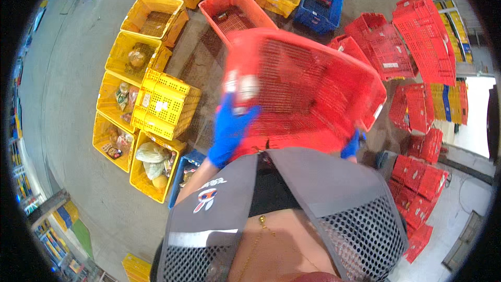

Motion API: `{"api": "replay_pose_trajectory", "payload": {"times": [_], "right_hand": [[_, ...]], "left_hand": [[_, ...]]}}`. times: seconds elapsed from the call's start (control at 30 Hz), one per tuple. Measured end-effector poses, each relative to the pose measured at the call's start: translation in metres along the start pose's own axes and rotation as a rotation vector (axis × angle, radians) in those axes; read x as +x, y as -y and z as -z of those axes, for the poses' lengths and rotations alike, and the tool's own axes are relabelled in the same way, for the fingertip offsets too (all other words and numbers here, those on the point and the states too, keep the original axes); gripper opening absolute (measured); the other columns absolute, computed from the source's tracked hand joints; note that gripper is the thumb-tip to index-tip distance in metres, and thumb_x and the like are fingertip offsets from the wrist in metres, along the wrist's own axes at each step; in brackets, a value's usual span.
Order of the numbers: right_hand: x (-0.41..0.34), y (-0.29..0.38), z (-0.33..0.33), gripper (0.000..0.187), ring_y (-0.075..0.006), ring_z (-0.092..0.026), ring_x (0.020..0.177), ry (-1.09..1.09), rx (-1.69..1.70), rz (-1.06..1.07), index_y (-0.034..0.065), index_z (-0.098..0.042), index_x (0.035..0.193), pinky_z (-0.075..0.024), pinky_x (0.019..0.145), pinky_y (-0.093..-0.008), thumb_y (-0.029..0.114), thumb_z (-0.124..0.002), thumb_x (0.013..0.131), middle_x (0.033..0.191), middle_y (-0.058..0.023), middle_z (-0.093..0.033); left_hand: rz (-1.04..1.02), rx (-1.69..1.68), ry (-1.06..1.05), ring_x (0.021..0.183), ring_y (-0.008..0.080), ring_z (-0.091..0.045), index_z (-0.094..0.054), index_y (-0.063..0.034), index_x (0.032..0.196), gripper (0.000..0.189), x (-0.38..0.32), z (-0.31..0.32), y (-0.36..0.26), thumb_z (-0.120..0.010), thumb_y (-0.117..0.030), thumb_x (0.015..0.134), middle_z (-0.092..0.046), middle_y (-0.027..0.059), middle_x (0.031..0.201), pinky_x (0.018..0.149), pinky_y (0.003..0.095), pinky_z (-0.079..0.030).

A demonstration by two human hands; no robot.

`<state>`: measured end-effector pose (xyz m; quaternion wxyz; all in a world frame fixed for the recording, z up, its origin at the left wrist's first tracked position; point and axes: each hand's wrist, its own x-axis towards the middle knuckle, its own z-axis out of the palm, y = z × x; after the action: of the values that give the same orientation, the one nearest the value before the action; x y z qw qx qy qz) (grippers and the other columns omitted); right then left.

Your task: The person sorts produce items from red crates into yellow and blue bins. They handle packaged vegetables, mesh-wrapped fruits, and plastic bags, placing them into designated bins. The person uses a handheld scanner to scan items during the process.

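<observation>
A large red perforated plastic crate (289, 82) is tilted up in front of my chest, its slatted base and inner walls showing; motion blurs it. My right hand (351, 145), in a blue glove, is at the crate's lower right rim, partly hidden by the wall and my vest. At the left side of the crate is my blue-gloved left hand (233, 129), thumb spread across the wall. Blurred white things (248, 86) lie by its fingertips; whether they are small packs in the hand or labels on the crate I cannot tell.
Yellow crates (150, 160) with bagged goods curve along the left, one yellow crate (166, 103) tipped among them. Ahead stand another red crate (231, 17) and a blue crate (319, 4). Red crates (424, 35) are stacked on the right. A blue crate (190, 168) sits near my left arm.
</observation>
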<state>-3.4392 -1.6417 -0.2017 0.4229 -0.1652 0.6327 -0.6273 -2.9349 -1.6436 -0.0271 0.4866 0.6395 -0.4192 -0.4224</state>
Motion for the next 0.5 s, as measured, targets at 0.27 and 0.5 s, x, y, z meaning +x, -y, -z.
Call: {"api": "replay_pose_trajectory", "payload": {"times": [0.27,0.5], "right_hand": [[-0.009,0.05,0.26,0.054,-0.0268,-0.051,0.122,-0.615,0.201,0.202,0.0107,-0.051,0.134,-0.0402,0.105,-0.0413,0.045,-0.058,0.093,0.137,-0.0072,-0.053],[0.034,0.137,0.255,0.038,-0.0242,-0.06,0.108,-0.64,0.177,0.308,0.0082,-0.051,0.129,-0.0512,0.093,-0.0414,0.022,-0.058,0.094,0.125,-0.0096,-0.059]], "left_hand": [[-0.431,0.008,0.431,0.095,0.0275,-0.065,-0.056,0.0018,0.111,0.053,0.007,-0.294,-0.104,-0.081,-0.028,0.075,-0.064,0.0209,0.104,0.078,0.0379,-0.05],[-0.379,0.164,0.524,0.098,0.0365,-0.065,-0.058,0.0001,0.118,0.056,0.157,-0.475,-0.053,-0.074,-0.037,0.079,-0.065,0.0225,0.107,0.081,0.0419,-0.051]]}}
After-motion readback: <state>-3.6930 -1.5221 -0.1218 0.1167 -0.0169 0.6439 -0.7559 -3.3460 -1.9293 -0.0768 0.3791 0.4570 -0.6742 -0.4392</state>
